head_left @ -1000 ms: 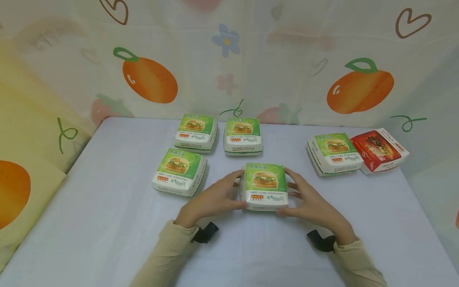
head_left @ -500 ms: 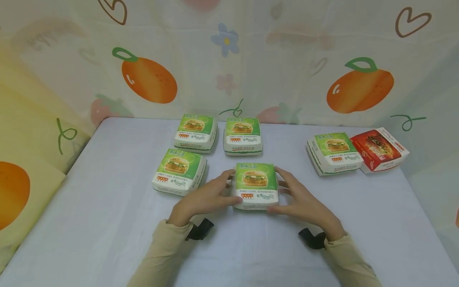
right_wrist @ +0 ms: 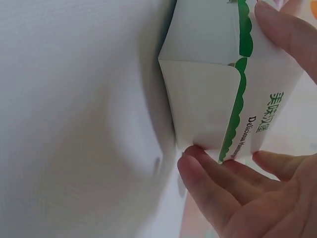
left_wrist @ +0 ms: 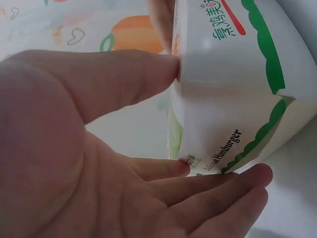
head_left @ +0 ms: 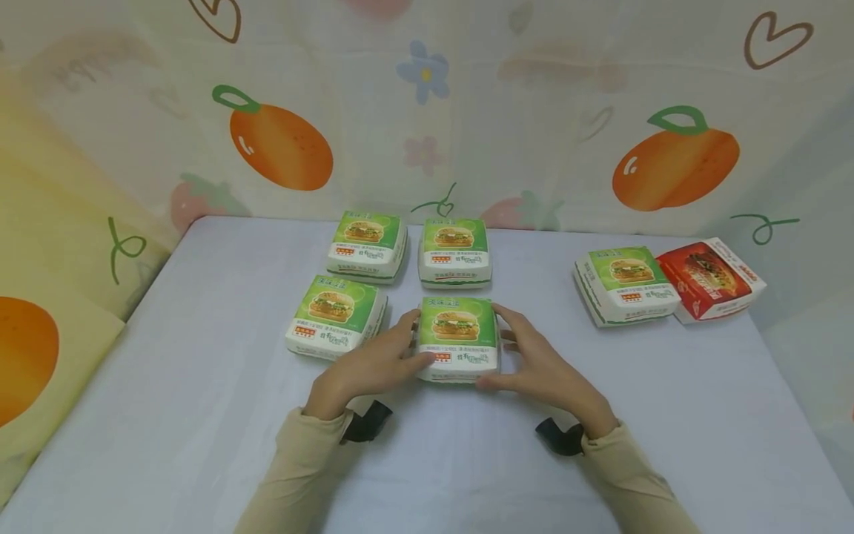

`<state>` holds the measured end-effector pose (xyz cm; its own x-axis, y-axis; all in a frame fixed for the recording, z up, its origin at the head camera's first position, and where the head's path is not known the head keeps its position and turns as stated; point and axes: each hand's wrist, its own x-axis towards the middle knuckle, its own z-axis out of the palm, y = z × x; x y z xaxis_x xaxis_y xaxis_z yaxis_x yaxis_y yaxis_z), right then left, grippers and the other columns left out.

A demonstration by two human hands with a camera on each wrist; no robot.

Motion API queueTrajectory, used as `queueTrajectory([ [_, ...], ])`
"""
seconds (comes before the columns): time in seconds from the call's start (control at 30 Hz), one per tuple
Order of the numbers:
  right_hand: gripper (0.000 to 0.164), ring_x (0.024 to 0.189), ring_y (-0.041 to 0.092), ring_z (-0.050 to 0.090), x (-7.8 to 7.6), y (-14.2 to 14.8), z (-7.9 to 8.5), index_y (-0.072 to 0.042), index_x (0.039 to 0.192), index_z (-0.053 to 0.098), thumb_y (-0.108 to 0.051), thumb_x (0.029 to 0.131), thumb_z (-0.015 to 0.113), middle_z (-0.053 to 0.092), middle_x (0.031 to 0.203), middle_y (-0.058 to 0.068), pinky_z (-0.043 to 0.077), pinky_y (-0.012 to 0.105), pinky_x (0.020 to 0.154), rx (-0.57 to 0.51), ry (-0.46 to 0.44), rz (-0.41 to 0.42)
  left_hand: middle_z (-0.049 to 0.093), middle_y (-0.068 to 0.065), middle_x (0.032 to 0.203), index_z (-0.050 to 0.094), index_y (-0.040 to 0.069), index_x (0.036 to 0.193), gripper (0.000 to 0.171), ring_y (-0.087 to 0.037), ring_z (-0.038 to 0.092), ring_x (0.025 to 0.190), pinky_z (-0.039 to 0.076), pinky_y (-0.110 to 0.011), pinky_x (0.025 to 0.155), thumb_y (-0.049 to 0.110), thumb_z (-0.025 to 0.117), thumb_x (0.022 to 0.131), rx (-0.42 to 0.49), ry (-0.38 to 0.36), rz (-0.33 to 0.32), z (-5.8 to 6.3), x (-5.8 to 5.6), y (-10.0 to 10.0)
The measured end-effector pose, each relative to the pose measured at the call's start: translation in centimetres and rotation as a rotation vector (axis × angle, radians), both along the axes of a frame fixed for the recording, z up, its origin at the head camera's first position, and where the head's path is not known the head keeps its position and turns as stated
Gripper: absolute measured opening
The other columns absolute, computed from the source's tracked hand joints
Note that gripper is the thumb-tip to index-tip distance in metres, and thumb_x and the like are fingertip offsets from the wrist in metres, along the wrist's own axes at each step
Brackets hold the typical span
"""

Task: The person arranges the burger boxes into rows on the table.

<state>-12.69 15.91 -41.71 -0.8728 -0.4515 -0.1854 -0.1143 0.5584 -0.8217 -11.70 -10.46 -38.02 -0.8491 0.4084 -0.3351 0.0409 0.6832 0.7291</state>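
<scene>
A green and white hamburger box stands on the white table, held from both sides. My left hand grips its left side, the thumb at the near corner and the fingers along the side. At the right, my right hand holds it in the same way, thumb low on the near corner. In the left wrist view the left thumb presses the edge of the box, with the fingertips at the adjoining side. The right wrist view has right fingertips low against the box, close to the tablecloth.
Another green box sits just left of the left hand. Two more, a back-left box and a back-middle box, stand behind. Far right, a green box overlaps a red burger box. A printed curtain hangs behind the table.
Both hands have moved the hamburger box to the left along the table and slightly back, bringing it nearer the front-left box. The other boxes have stayed in place.
</scene>
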Motion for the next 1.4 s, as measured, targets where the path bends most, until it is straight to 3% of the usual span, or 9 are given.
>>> queueTrajectory([
  [0.33, 0.109, 0.138, 0.043, 0.044, 0.0, -0.2, -0.1, -0.018, 0.159, 0.016, -0.037, 0.077, 0.085, 0.025, 0.163, 0.013, 0.038, 0.060, 0.112, 0.017, 0.032, 0.025, 0.040, -0.025, 0.153, 0.010, -0.004, 0.156, 0.077, -0.033, 0.039, 0.144, 0.035, -0.049, 0.117, 0.030, 0.051, 0.102, -0.039, -0.018, -0.005, 0.3, -0.1, -0.7],
  [0.63, 0.107, 0.135, 0.041, 0.048, 0.0, 0.0, -0.5, -0.017, 0.159, 0.017, -0.034, 0.078, 0.085, 0.026, 0.163, 0.012, 0.040, 0.057, 0.111, 0.003, 0.061, 0.055, 0.042, -0.023, 0.153, 0.013, -0.001, 0.157, 0.075, -0.033, 0.042, 0.142, 0.037, -0.050, 0.115, 0.030, 0.053, 0.101, -0.046, -0.027, 0.008, 0.4, -0.2, -1.1],
  [1.4, 0.109, 0.134, 0.040, 0.048, 0.2, -0.5, -0.7, -0.018, 0.158, 0.019, -0.038, 0.075, 0.086, 0.026, 0.163, 0.013, 0.040, 0.056, 0.111, -0.009, 0.053, 0.034, 0.036, -0.022, 0.157, 0.013, 0.000, 0.158, 0.075, -0.034, 0.038, 0.144, 0.035, -0.051, 0.117, 0.029, 0.053, 0.101, -0.023, -0.039, 0.021, 0.4, -0.2, -1.6],
])
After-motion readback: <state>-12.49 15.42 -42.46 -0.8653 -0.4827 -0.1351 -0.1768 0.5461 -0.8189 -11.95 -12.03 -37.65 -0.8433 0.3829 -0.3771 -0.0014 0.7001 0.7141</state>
